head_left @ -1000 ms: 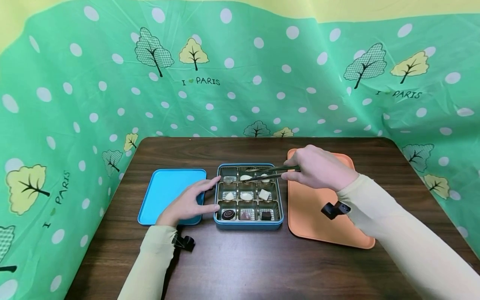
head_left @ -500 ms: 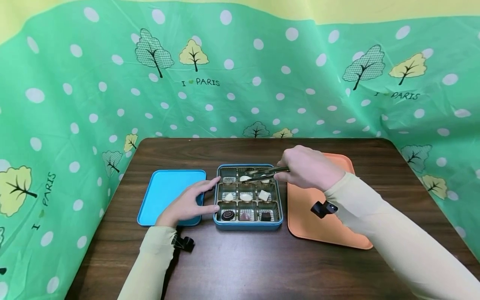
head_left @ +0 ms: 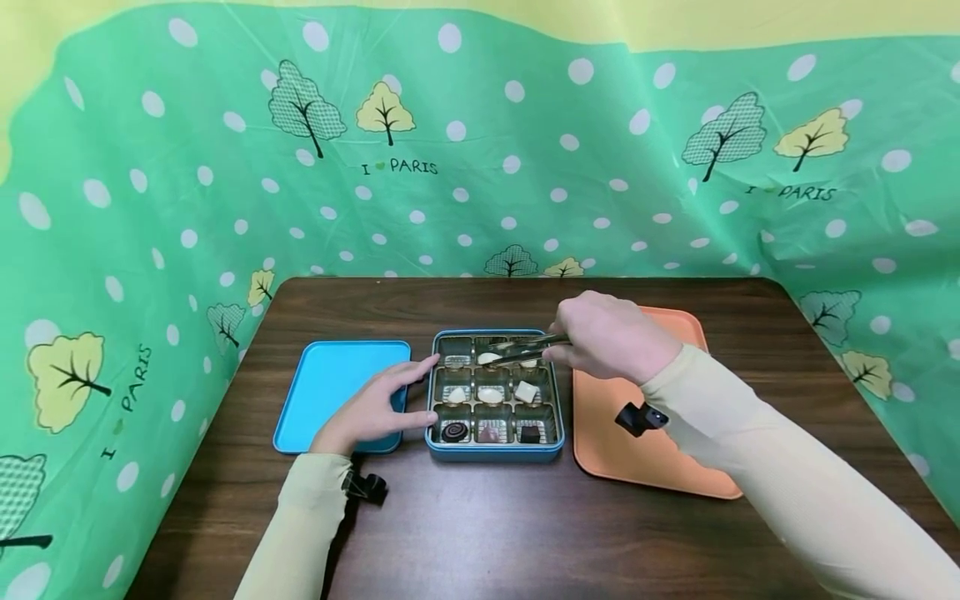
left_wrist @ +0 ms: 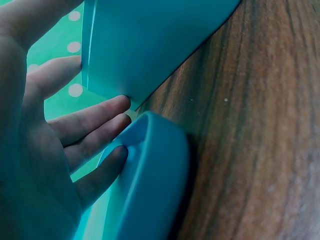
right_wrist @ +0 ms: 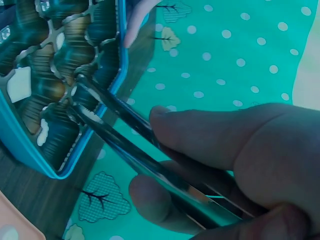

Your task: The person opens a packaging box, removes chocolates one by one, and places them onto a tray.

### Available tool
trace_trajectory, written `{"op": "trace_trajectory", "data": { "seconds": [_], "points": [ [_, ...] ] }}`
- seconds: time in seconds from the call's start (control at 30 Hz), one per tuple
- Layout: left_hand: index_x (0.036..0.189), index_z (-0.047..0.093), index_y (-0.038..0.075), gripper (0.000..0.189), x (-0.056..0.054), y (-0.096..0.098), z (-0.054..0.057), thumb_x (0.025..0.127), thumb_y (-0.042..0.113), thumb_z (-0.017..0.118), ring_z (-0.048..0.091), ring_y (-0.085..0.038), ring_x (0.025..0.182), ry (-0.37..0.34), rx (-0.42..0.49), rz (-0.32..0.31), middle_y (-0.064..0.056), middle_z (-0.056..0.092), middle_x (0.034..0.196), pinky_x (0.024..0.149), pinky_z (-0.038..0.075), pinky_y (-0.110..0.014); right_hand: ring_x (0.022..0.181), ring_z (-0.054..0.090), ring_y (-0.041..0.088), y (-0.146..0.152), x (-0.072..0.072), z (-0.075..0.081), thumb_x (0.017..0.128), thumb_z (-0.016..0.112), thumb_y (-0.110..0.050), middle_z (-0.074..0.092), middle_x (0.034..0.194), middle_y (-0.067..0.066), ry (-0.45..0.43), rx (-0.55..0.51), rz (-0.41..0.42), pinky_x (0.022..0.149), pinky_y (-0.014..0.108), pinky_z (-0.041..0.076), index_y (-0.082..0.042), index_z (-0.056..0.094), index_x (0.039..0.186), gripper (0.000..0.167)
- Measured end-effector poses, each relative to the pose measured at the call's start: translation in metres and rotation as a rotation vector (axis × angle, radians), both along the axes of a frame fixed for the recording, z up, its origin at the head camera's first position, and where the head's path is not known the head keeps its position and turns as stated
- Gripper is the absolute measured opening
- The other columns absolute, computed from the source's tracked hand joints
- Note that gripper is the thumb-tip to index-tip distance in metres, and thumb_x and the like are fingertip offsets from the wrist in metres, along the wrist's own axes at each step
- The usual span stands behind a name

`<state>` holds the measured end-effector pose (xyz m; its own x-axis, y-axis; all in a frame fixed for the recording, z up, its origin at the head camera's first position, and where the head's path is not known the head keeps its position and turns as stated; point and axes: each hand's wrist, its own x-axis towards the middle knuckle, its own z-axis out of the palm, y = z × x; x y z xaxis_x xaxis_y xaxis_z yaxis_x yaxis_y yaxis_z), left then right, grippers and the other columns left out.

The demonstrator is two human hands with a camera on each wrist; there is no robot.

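— Which piece are the metal tongs (right_wrist: 125, 151) at?

— The white chocolate (head_left: 489, 358) in the far row of the blue tin (head_left: 495, 455), middle compartment. The tongs come in over the tin's right rim, across the far-right compartment, so the chocolate lies left of the right hand (head_left: 615, 337).

— Its long axis?

— I can't read it; part of the tongs crosses in front.

— Which hand is nearer?

— Bare fingers on either side stop short of it, but the right hand reaches in with the tongs. Their tips stand apart, with the chocolate between them; whether they touch it, I can't tell.

— And the fingers themselves?

— The right thumb and fingers pinch the tongs, leaving the arms partly spread. The left hand (head_left: 378, 404) grasps nothing: its fingers are loosely spread, thumb and forefinger at the tin's left side, partly over the blue lid (head_left: 341, 367) left of the tin.

— To the tin's right?

— The orange tray (head_left: 630, 433), just beside it.
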<state>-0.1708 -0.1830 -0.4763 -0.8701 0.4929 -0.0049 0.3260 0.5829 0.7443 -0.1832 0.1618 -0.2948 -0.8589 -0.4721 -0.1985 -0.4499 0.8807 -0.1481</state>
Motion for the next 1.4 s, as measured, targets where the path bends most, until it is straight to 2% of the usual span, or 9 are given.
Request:
{"op": "trace_trajectory", "data": {
  "seconds": [0.13, 0.23, 0.37, 0.53, 0.8, 1.07, 1.17, 1.3, 1.4],
  "points": [
    [0.165, 0.034, 0.040, 0.089, 0.000, -0.001, -0.001, 0.090, 0.054, 0.080, 0.036, -0.038, 0.153, -0.006, -0.010, 0.004, -0.012, 0.040, 0.166, 0.118, 0.033, -0.066, 0.079, 0.072, 0.014, -0.002, -0.002, -0.003, 0.096, 0.079, -0.034, 0.080, 0.105, 0.004, -0.004, -0.010, 0.007, 0.065, 0.040, 0.058, -0.015, 0.084, 0.102, 0.021],
    [0.164, 0.034, 0.042, 0.089, -0.001, 0.000, -0.002, 0.089, 0.054, 0.080, 0.036, -0.037, 0.153, -0.013, -0.016, 0.010, -0.011, 0.040, 0.166, 0.118, 0.033, -0.066, 0.071, 0.068, 0.013, -0.005, -0.002, -0.002, 0.095, 0.079, -0.033, 0.079, 0.092, -0.002, -0.001, 0.001, 0.005, 0.060, 0.039, 0.055, -0.017, 0.084, 0.095, 0.017],
    [0.164, 0.035, 0.041, 0.089, -0.001, -0.001, -0.001, 0.090, 0.055, 0.080, 0.036, -0.039, 0.153, -0.007, -0.016, 0.014, -0.013, 0.041, 0.165, 0.117, 0.034, -0.067, 0.067, 0.065, 0.013, -0.007, -0.002, 0.001, 0.095, 0.080, -0.032, 0.075, 0.084, -0.004, 0.012, 0.019, -0.002, 0.056, 0.038, 0.053, -0.019, 0.083, 0.089, 0.014],
    [0.164, 0.034, 0.041, 0.089, -0.001, -0.001, 0.000, 0.089, 0.055, 0.080, 0.037, -0.038, 0.153, -0.004, -0.018, 0.012, -0.013, 0.041, 0.165, 0.117, 0.034, -0.066, 0.068, 0.065, 0.014, -0.009, -0.001, 0.001, 0.094, 0.081, -0.032, 0.074, 0.084, -0.004, 0.013, 0.044, -0.015, 0.058, 0.040, 0.054, -0.018, 0.083, 0.092, 0.014],
    [0.165, 0.034, 0.040, 0.089, -0.001, -0.001, -0.001, 0.090, 0.055, 0.080, 0.037, -0.040, 0.152, 0.006, -0.016, 0.003, -0.014, 0.041, 0.165, 0.117, 0.034, -0.067, 0.066, 0.063, 0.013, -0.008, -0.001, -0.002, 0.096, 0.079, -0.034, 0.068, 0.073, -0.007, 0.007, 0.050, -0.022, 0.057, 0.039, 0.052, -0.021, 0.082, 0.086, 0.017],
    [0.164, 0.035, 0.041, 0.089, 0.000, 0.000, -0.004, 0.089, 0.054, 0.081, 0.037, -0.038, 0.152, 0.011, -0.012, 0.009, -0.012, 0.042, 0.165, 0.118, 0.034, -0.066, 0.069, 0.064, 0.012, -0.002, 0.003, -0.005, 0.096, 0.079, -0.035, 0.070, 0.073, -0.011, 0.032, 0.019, -0.024, 0.056, 0.038, 0.051, -0.024, 0.085, 0.094, 0.013],
    [0.164, 0.034, 0.041, 0.089, 0.001, 0.000, -0.004, 0.090, 0.054, 0.080, 0.038, -0.038, 0.152, 0.007, -0.009, 0.011, -0.012, 0.042, 0.165, 0.117, 0.034, -0.066, 0.076, 0.069, 0.015, 0.001, 0.005, -0.007, 0.095, 0.080, -0.034, 0.077, 0.084, -0.006, 0.059, 0.005, -0.012, 0.059, 0.041, 0.054, -0.021, 0.086, 0.100, 0.015],
    [0.164, 0.034, 0.041, 0.089, 0.001, 0.000, -0.004, 0.090, 0.054, 0.080, 0.037, -0.038, 0.152, 0.004, -0.008, 0.010, -0.013, 0.041, 0.165, 0.117, 0.034, -0.066, 0.088, 0.074, 0.022, 0.004, 0.006, -0.010, 0.094, 0.081, -0.033, 0.081, 0.106, 0.003, 0.090, -0.013, -0.004, 0.062, 0.044, 0.058, -0.017, 0.085, 0.111, 0.024],
    [0.164, 0.034, 0.042, 0.088, 0.000, 0.000, -0.005, 0.089, 0.054, 0.080, 0.036, -0.039, 0.153, -0.001, -0.010, 0.010, -0.013, 0.040, 0.166, 0.118, 0.033, -0.067, 0.093, 0.074, 0.025, 0.006, 0.006, -0.011, 0.094, 0.080, -0.033, 0.080, 0.111, 0.005, 0.099, -0.017, -0.001, 0.062, 0.044, 0.057, -0.017, 0.085, 0.112, 0.025]
  ]
}}
